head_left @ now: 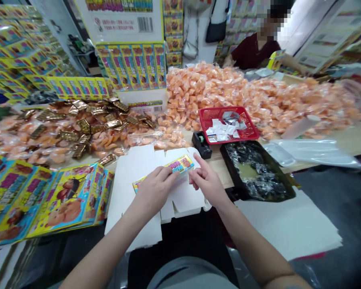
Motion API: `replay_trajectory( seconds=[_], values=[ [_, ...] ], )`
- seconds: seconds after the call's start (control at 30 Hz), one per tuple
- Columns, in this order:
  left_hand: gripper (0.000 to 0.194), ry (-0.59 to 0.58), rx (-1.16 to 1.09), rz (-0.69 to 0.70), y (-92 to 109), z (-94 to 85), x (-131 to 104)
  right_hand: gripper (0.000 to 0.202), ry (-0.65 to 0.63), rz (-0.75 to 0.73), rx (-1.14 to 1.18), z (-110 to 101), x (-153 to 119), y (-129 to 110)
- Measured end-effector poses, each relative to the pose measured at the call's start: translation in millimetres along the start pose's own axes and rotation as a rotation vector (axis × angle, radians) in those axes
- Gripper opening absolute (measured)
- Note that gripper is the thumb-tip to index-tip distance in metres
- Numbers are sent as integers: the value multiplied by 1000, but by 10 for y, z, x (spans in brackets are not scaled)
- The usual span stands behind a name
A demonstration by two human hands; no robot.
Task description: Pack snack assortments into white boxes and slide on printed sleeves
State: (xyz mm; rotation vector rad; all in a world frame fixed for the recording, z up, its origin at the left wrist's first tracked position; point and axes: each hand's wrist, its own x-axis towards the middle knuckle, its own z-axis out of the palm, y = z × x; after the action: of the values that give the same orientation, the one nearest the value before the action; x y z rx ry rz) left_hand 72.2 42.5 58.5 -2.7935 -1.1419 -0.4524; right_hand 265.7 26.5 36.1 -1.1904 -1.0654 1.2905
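Countless wrapped orange pieces [210,86] spread across the upper middle and right of the frame, the biggest mass in view. Stacked boxed packs [6,36] fill the upper left, apparently complete. Lower left, printed cartons [69,196] lie in an overlapping pile; whether they are filled, I cannot tell. White card blanks [135,168] rest flat at the centre, looking unfilled, with more white sheets [291,224] at lower right. A black tray [230,167] right of centre and, just above it, a red basket [252,129] both have small packets left in them. So the work looks mid-run — some packs done, plenty of loose stock remaining.

At the centre, the left hand [156,182] lies palm down, fingers loosely together, over a printed panel [182,163] above the blanks. The right hand [207,178] is half curled, index finger extended, at the panel's right end — contact is unclear, and no grip shows. Smallest is the black tape dispenser [202,145], just beyond.
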Motion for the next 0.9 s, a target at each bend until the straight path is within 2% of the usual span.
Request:
replay_trajectory(
  seconds=[0.07,0.17,0.37,0.63,0.7,0.77,0.8,0.9],
  values=[
    [25,19,-30,5,11,9,-37,85,-4,7,-15,75,24,34],
    [26,29,-97,-8,24,-3,-69,80,13,-26,-75,123,49,82],
    [45,-34,-123,-67,53,-55,-16,75,22,-37,-83,114,47,147],
    [26,18,-207,-393,146,49,299,72,69,-48,30,191,-66,343],
    [25,-2,-176,-416,146,77,348,77,44,-37,37,103,-76,425],
    [24,-14,-138,-403,136,102,368,81,81,-15,-34,-101,-3,530],
    [24,-15,-119,-391,134,116,373,81,158,-16,-105,-234,80,590],
    [24,-12,-43,-374,165,145,382,86,505,-52,-406,-605,513,764]
  ],
)
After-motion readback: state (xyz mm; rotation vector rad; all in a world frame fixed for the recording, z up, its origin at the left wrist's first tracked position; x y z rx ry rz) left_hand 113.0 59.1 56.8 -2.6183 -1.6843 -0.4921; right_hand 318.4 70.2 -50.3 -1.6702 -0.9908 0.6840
